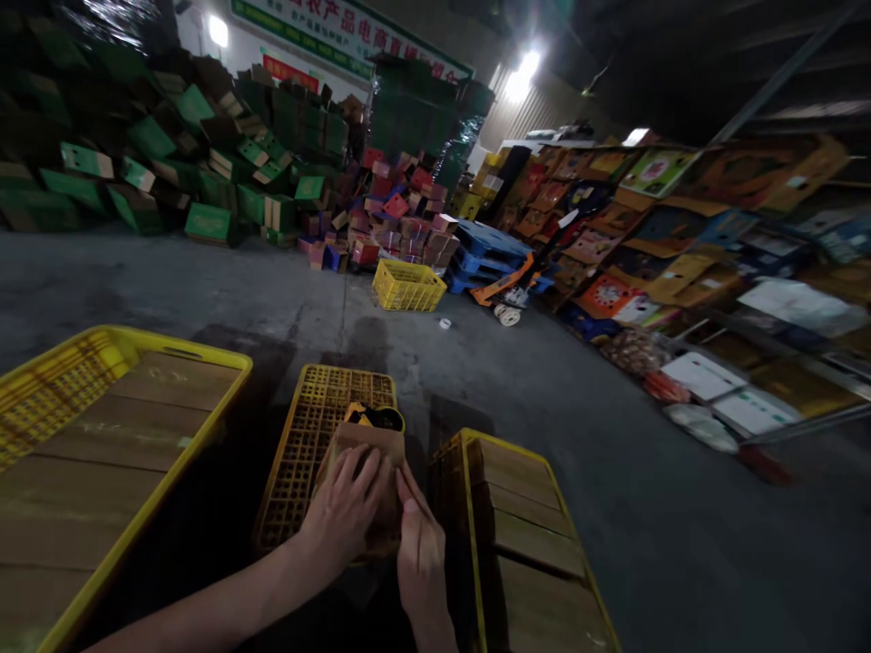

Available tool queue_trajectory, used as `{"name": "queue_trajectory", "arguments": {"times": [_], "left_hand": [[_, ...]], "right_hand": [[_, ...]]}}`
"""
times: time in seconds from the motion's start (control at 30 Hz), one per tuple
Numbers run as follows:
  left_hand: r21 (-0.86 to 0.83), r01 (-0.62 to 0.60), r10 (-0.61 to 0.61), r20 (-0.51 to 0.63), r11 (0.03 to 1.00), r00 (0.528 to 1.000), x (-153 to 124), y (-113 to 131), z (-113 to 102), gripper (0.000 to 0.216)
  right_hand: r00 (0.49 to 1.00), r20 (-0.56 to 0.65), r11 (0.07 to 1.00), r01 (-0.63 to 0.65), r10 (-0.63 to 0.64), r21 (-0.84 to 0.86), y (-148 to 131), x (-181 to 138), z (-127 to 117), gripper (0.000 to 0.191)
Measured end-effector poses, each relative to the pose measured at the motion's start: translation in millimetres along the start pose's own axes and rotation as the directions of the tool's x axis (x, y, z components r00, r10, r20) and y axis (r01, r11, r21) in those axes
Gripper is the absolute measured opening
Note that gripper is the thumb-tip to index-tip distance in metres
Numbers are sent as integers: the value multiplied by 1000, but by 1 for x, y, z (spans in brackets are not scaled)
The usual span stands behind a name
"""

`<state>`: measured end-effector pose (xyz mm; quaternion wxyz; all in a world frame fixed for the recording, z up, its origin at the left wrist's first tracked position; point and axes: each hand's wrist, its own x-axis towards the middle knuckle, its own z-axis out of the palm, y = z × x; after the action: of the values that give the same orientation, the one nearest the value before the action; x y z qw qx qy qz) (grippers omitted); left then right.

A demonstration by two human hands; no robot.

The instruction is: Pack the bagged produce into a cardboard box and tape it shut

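Observation:
A small brown cardboard box [367, 444] lies on an upturned yellow plastic crate [306, 444] in front of me. My left hand [344, 512] rests flat on top of the box, fingers spread. My right hand [418, 544] presses against the box's right side with its fingers together. Just behind the box sits a dark, round object with a yellow part [374, 416]; I cannot tell what it is.
A yellow crate [170, 490] filled with flat cardboard sheets stands at my left, another [469, 472] at my right. Farther off on the concrete floor sit a yellow crate [406, 286], blue pallets [490, 249], piles of green and pink boxes, and shelves of flattened cartons [680, 227] on the right.

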<state>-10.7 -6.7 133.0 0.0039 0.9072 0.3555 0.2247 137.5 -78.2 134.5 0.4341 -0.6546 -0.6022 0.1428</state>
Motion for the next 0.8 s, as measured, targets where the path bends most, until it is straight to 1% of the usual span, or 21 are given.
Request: {"name": "queue_trajectory", "arguments": {"times": [0.1,0.2,0.3,0.37,0.4,0.47,0.57,0.7,0.8], "left_hand": [[7,-35,34,16,999,999,7,-1,-3,71],[-24,-79,80,40,997,996,6,-8,-2,76],[-69,-112,115,43,991,992,-1,-17,2,76],[-101,-137,138,8,985,990,-6,-23,3,74],[-119,-145,144,-16,982,989,-9,-26,2,77],[-150,-146,139,-55,978,989,-14,-33,-2,86],[-159,-112,100,-83,981,992,-25,-42,-13,91],[-125,-87,74,-110,988,991,-38,-53,-22,86],[-108,-71,58,-117,992,991,-33,-61,-25,81]], "right_hand": [[999,-40,998,18,-20,-53,-2,-6,-9,46],[998,-59,994,30,-36,-103,-5,9,-8,49],[1000,-18,994,8,-10,-108,-7,31,7,50],[1000,4,991,9,-8,-134,-7,39,20,51],[1000,4,988,19,-19,-152,-6,40,25,51],[999,-15,983,39,-42,-179,-3,40,30,52],[998,-17,980,61,-65,-188,-1,39,27,51],[998,-10,975,59,-62,-213,-6,40,24,50],[998,-21,970,50,-56,-239,-8,41,26,50]]}}
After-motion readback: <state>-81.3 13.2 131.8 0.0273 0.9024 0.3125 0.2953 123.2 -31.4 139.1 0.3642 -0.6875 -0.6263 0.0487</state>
